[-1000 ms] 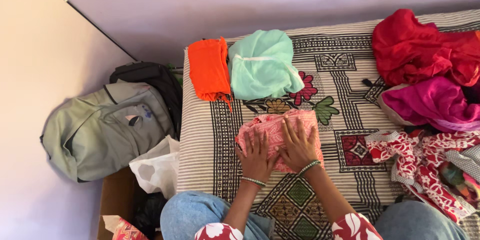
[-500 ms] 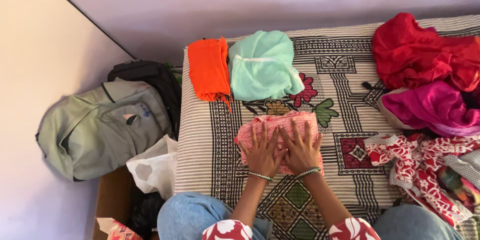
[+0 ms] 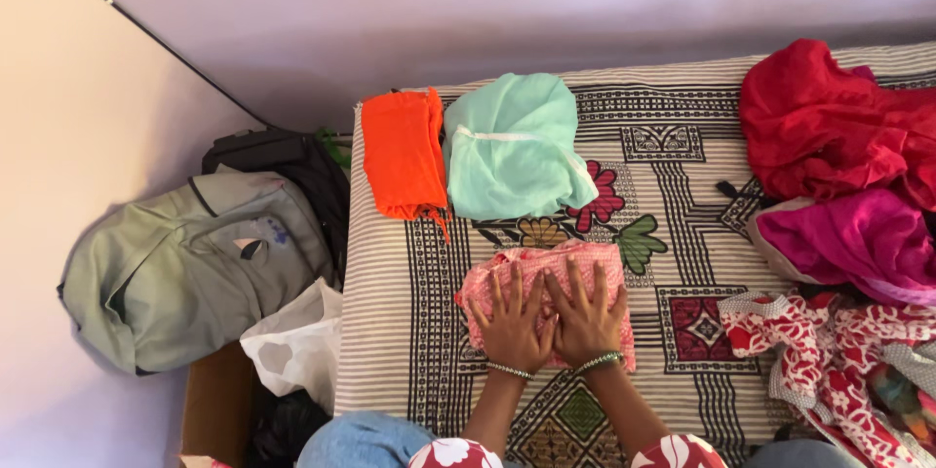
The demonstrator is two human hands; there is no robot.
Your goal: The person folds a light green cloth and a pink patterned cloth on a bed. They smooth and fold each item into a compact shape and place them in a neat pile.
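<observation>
Pressing both palms flat, a person smooths a folded pink patterned garment (image 3: 546, 297) on a bed (image 3: 390, 331) covered in a striped, geometric-print sheet. The left hand (image 3: 509, 322) and right hand (image 3: 587, 317) lie side by side on the near half of the bundle, fingers spread wide and flat, neither grip closed around anything; the cloth is pinned under them, not held. The garment sits near the front edge of the bed, just in front of the person's knees.

Beyond it, a folded orange cloth (image 3: 403, 151) and a folded mint-green cloth (image 3: 512, 146) lie touching, edge to edge, near the head of the bed. To the right, unfolded clothes are heaped: a red garment (image 3: 838, 122), a magenta one (image 3: 848, 239) and a red-and-white print (image 3: 829, 351). On the floor to the left rest a grey-green backpack (image 3: 185, 268) and a white bag (image 3: 297, 341).

The risk, as it looks: the soft bundle may spring open or slump askew once the hands lift, since nothing but their weight keeps the folds down, and the loose heap at the right lies near enough to snag it.
</observation>
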